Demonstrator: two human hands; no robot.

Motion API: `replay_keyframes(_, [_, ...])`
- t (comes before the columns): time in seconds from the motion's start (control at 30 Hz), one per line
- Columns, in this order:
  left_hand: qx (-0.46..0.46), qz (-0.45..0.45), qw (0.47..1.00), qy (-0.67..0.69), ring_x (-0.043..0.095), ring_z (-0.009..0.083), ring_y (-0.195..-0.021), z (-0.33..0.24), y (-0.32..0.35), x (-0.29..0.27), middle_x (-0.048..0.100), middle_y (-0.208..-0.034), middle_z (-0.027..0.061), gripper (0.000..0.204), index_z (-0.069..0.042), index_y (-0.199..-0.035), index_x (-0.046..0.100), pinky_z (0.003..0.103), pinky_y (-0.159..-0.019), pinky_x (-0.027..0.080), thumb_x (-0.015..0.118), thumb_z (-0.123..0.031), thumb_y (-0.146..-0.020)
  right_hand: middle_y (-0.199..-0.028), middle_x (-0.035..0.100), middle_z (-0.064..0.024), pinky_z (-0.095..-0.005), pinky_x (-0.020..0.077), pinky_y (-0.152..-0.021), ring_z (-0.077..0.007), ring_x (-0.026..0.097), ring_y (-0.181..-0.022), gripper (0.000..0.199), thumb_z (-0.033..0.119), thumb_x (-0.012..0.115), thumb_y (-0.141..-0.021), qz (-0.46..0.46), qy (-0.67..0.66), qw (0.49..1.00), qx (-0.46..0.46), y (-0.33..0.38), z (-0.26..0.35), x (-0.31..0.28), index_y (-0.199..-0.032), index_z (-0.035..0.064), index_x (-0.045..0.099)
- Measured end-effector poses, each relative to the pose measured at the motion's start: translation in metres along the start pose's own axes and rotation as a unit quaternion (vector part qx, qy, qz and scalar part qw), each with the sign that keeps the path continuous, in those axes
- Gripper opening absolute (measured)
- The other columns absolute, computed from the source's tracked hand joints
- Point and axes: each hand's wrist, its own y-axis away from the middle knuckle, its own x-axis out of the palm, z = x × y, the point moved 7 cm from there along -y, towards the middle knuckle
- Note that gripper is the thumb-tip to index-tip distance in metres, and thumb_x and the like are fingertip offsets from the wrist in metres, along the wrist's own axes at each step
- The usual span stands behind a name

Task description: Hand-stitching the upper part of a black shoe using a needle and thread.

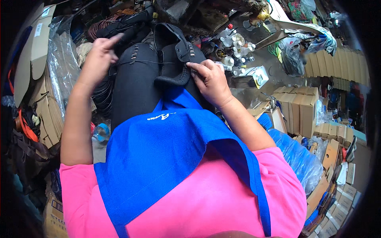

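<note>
A black, shoe-like upper point(173, 75) with a stitched, curved edge lies across my lap, its upper part bent into a loop. My right hand point(210, 79) pinches its right edge between thumb and fingers. From the piece a thin dark thread point(147, 62) runs taut to the left over my thigh. My left hand point(101, 57) is raised beside my left knee, slightly blurred, one finger stretched out and the others curled where the thread leads. Any needle is too small to make out.
Black trousers point(133, 87) and a blue apron point(158, 139) cover my lap. White bottles point(238, 41) stand on the floor ahead right, near a small box point(252, 77). Cardboard point(297, 111) is stacked to the right, with plastic-wrapped sheets point(63, 63) at left. A clear bottle point(102, 132) lies by my left leg.
</note>
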Motion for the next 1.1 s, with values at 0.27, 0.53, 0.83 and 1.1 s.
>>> replay_keyframes(0.27, [0.264,-0.053,0.917,-0.293,0.056,0.0200,-0.082,-0.090,0.038,0.092,0.058,-0.076,0.0020,0.015,-0.013,-0.086,0.070,0.033,-0.080,0.040,0.069,-0.007,-0.073,-0.086,0.058,-0.0076,-0.0370,0.0429,-0.074,-0.0273,0.057,-0.081,0.024,0.013,0.065,-0.081,0.045,-0.087,0.992,0.084,-0.001,-0.021,0.005,-0.105,0.0177,0.070])
replay_keyframes(0.53, [0.227,0.006,0.972,-0.063,0.053,0.0206,-0.084,-0.085,0.015,0.096,0.055,-0.077,0.0010,0.016,-0.017,-0.085,0.073,0.035,-0.077,0.040,0.071,-0.009,-0.071,-0.093,0.055,-0.0033,-0.0260,0.0441,-0.084,-0.0147,0.055,-0.091,0.023,0.007,0.061,-0.087,0.131,-0.213,0.962,0.111,-0.014,-0.048,0.012,-0.106,0.0144,0.070])
replay_keyframes(0.83, [0.235,-0.003,0.931,-0.278,0.053,0.0202,-0.087,-0.085,0.022,0.096,0.054,-0.073,0.0002,0.016,-0.017,-0.085,0.072,0.039,-0.085,0.034,0.071,-0.014,-0.069,-0.085,0.057,-0.0045,-0.0321,0.0439,-0.079,-0.0199,0.057,-0.088,0.026,0.008,0.064,-0.083,0.106,-0.042,0.993,0.034,-0.017,-0.025,-0.003,-0.105,0.0184,0.070])
replay_keyframes(1.1, [0.261,-0.022,0.957,-0.124,0.054,0.0212,-0.084,-0.090,0.023,0.095,0.054,-0.074,0.0023,0.015,-0.013,-0.084,0.071,0.036,-0.078,0.040,0.071,-0.008,-0.071,-0.089,0.058,-0.0059,-0.0309,0.0455,-0.081,-0.0207,0.057,-0.090,0.025,0.009,0.064,-0.083,0.116,-0.128,0.980,0.096,-0.013,-0.037,0.005,-0.105,0.0183,0.071])
